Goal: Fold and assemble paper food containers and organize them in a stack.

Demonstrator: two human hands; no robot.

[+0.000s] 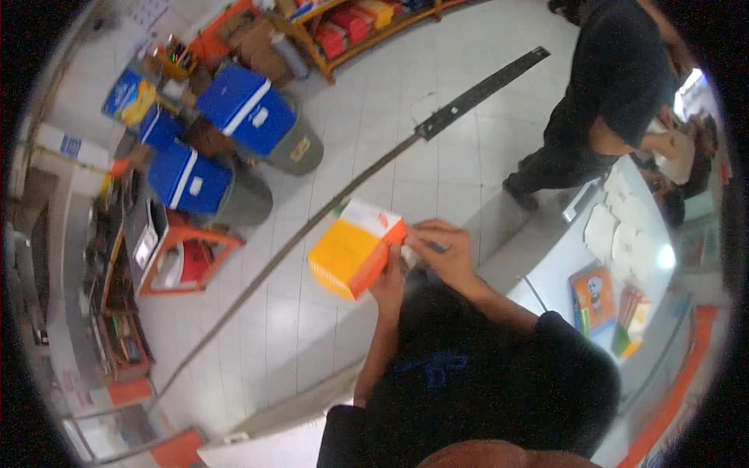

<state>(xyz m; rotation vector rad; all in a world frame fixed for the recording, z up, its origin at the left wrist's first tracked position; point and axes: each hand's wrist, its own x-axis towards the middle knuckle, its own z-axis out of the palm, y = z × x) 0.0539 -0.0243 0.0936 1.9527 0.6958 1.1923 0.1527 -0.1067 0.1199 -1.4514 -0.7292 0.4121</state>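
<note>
A small yellow, orange and white carton [343,248] is held up in front of my body, above the floor. My left hand [389,279] grips it from the near side, its fingers partly hidden behind the orange face. At the carton's right end, my right hand [446,253] has its fingers bent and pressed together against the edge. Whether those fingers pinch a flap there is too blurred to tell. The carton is tilted, with its white panel toward the far side.
On my right stands a white counter [538,269] with flat white card pieces [612,226] and an orange picture box [593,296]. A dark flat rail [484,92] crosses beyond the carton. Blue-lidded bins [250,109] stand at left. Another person [616,70] in dark clothes is at far right.
</note>
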